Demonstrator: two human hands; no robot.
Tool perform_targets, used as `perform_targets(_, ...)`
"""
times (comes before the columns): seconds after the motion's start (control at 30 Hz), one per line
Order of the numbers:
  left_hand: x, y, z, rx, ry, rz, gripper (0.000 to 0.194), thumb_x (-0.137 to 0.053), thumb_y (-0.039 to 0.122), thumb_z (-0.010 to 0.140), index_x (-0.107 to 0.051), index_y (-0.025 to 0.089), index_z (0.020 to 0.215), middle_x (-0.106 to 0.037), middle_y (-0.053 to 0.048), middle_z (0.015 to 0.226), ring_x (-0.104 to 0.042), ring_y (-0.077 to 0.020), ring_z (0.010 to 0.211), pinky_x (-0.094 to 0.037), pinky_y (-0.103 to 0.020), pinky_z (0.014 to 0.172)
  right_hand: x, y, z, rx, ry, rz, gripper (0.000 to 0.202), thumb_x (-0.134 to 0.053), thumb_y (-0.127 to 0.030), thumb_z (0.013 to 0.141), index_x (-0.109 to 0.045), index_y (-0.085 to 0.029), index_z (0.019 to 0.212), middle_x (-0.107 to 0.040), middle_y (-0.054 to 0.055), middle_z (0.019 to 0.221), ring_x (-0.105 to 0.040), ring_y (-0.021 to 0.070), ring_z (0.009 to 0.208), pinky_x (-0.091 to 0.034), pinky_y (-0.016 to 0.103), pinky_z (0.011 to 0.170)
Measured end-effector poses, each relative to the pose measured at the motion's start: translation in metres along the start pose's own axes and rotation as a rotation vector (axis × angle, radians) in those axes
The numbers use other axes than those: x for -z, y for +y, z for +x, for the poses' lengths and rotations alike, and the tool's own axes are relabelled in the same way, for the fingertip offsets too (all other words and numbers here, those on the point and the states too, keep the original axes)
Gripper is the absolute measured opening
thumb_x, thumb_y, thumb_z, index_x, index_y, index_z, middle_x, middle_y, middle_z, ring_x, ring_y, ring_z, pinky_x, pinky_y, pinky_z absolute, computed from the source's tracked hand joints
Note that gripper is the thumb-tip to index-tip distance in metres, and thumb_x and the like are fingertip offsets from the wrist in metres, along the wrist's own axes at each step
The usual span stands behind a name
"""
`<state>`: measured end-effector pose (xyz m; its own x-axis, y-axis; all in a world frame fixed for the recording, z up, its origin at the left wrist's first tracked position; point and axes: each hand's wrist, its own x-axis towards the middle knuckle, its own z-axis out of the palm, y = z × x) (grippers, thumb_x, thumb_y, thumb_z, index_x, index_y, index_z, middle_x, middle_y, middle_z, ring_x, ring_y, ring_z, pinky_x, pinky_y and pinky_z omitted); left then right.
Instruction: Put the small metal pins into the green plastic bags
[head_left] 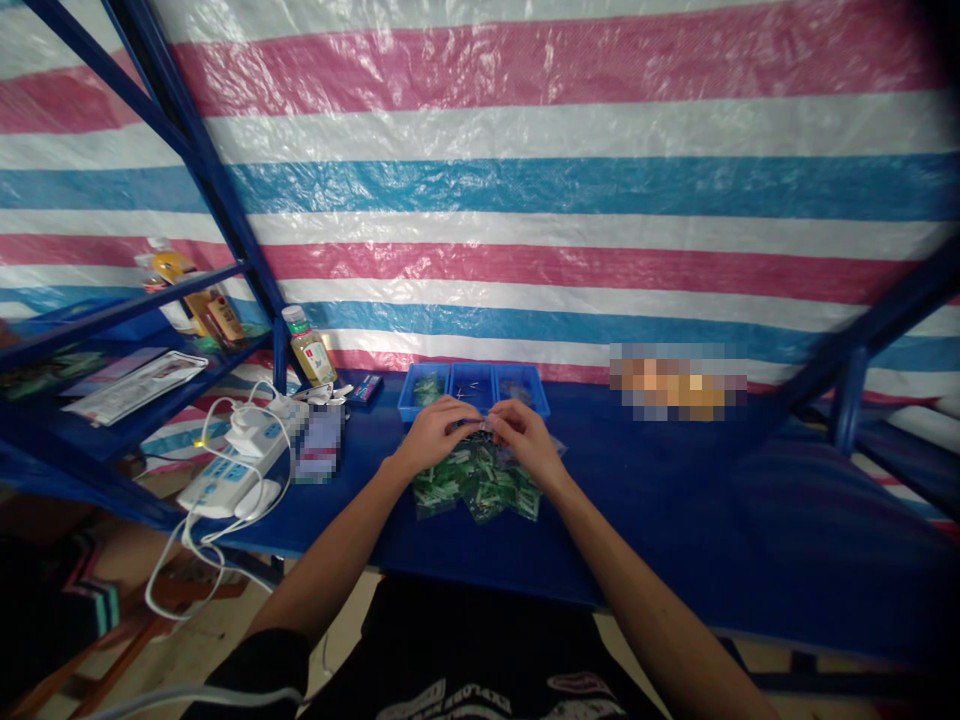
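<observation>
Left hand [441,432] and right hand [523,438]: fingertips close together, pinching a small item [486,424], too small to identify | Item: over far edge of green packets [484,488] | Packets: piled on counter [660,510] | Blue bins [409,412]: just beyond hands | Power strip [217,483]: left

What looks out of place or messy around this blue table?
The white cables around the power strip lie in loose loops, some hanging past the edge of the blue table, which looks untidy. Near the left hand, right hand and green packets, nothing stands out.
</observation>
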<state>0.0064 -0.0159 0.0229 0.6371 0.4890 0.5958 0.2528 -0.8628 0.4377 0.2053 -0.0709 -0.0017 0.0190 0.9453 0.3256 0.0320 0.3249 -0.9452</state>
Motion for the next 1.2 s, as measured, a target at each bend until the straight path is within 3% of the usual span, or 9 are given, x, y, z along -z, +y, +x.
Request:
perform_targets(0.2, 0.0046, 0.0029, 0.0011, 0.028, 0.043, 0.004, 0.021, -0.060, 0.035, 0.099, -0.073, 0.019, 0.098, -0.071, -0.009, 0.108, -0.063, -0.0221, 0.105, -0.049, -0.039, 0.096, -0.0038, -0.0059, -0.0031, 0.063, -0.097, -0.108, 0.027, -0.071, -0.046, 0.085, -0.066, -0.022, 0.098, -0.066, 0.001, 0.086, -0.058, 0.0169, 0.071, -0.044, 0.028, 0.061)
perform_targets(0.33, -0.0004, 0.0011, -0.0023, 0.134, -0.019, -0.042, 0.020, -0.060, 0.036, 0.099, -0.069, 0.018, 0.100, -0.071, -0.006, 0.099, -0.064, -0.0163, 0.083, -0.051, -0.029, 0.074, -0.0004, -0.0001, -0.0022, 0.115, -0.011, -0.222, 0.020, -0.069, -0.042, 0.087, -0.069, -0.022, 0.092, -0.068, 0.004, 0.093, -0.061, 0.0191, 0.078, -0.046, 0.030, 0.067)
perform_targets(0.47, -0.0047, -0.0003, -0.0045, 0.196, 0.026, -0.075, 0.023, -0.064, 0.039, 0.096, -0.065, 0.018, 0.104, -0.071, -0.005, 0.106, -0.060, -0.0103, 0.066, -0.048, -0.024, 0.064, 0.0010, 0.0017, -0.0011, 0.093, 0.043, -0.247, 0.022, -0.067, -0.043, 0.088, -0.068, -0.021, 0.085, -0.068, 0.004, 0.085, -0.061, 0.0197, 0.073, -0.046, 0.031, 0.065)
perform_targets(0.6, -0.0027, 0.0021, -0.0041, 0.184, 0.038, -0.086, 0.025, -0.058, 0.036, 0.099, -0.065, 0.018, 0.114, -0.072, -0.006, 0.112, -0.061, -0.0104, 0.066, -0.049, -0.024, 0.064, -0.0033, -0.0006, -0.0028, 0.016, 0.039, -0.065, 0.026, -0.068, -0.045, 0.086, -0.058, -0.024, 0.098, -0.062, -0.003, 0.068, -0.057, 0.0170, 0.057, -0.043, 0.028, 0.055)
perform_targets(0.7, 0.0008, 0.0037, -0.0035, 0.125, 0.013, -0.067, 0.023, -0.053, 0.028, 0.101, -0.069, 0.019, 0.114, -0.073, -0.007, 0.109, -0.065, -0.0147, 0.078, -0.051, -0.026, 0.068, -0.0038, -0.0024, -0.0038, 0.012, 0.048, -0.007, 0.034, -0.070, -0.044, 0.085, -0.053, -0.025, 0.109, -0.060, -0.005, 0.065, -0.055, 0.0158, 0.053, -0.041, 0.027, 0.052)
perform_targets(0.87, 0.0024, 0.0007, -0.0031, 0.023, 0.023, -0.048, 0.031, -0.046, 0.014, 0.098, -0.073, 0.020, 0.112, -0.074, -0.007, 0.103, -0.066, -0.0197, 0.097, -0.052, -0.036, 0.088, 0.0006, -0.0027, -0.0009, 0.027, 0.069, -0.022, 0.023, -0.065, -0.043, 0.088, -0.067, -0.021, 0.095, -0.065, 0.000, 0.066, -0.060, 0.0174, 0.058, -0.044, 0.029, 0.056)
perform_targets(1.03, 0.0003, -0.0004, -0.0029, 0.093, 0.049, -0.015, 0.023, -0.058, 0.031, 0.099, -0.075, 0.021, 0.111, -0.074, -0.007, 0.099, -0.062, -0.0149, 0.074, -0.049, -0.027, 0.067, 0.0018, 0.0004, 0.0011, 0.006, 0.073, -0.001, 0.028, -0.066, -0.041, 0.085, -0.070, -0.020, 0.103, -0.075, 0.006, 0.087, -0.068, 0.0201, 0.066, -0.049, 0.031, 0.059)
perform_targets(1.2, 0.0028, 0.0038, -0.0020, 0.147, 0.010, 0.032, 0.029, -0.058, 0.041, 0.100, -0.076, 0.018, 0.096, -0.071, -0.004, 0.082, -0.057, -0.0132, 0.067, -0.046, -0.026, 0.068, 0.0026, 0.0012, -0.0002, 0.055, 0.096, -0.171, 0.025, -0.072, -0.044, 0.082, -0.071, -0.020, 0.087, -0.072, 0.005, 0.085, -0.063, 0.0186, 0.066, -0.050, 0.031, 0.062)
